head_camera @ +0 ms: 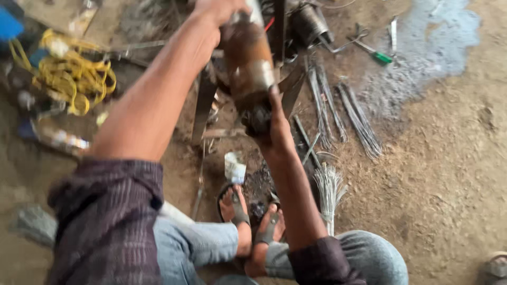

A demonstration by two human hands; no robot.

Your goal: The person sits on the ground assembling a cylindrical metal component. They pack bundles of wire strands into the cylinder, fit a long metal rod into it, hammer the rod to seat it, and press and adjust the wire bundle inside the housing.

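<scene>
I squat on a packed brown dirt floor (449, 174), rough and crumbly, lit by soft, even daylight with no hard shadows. At about one o'clock a pale grey patch of ash-like dust (422, 58) spreads over the ground. Near three o'clock from my feet lie thin bundles of grey metal wire (359, 119). At ten o'clock sits a tangled coil of yellow cord (74, 79). A green-handled screwdriver (376, 54) lies at one o'clock, close to the grey patch. I see no walls or windows.
</scene>
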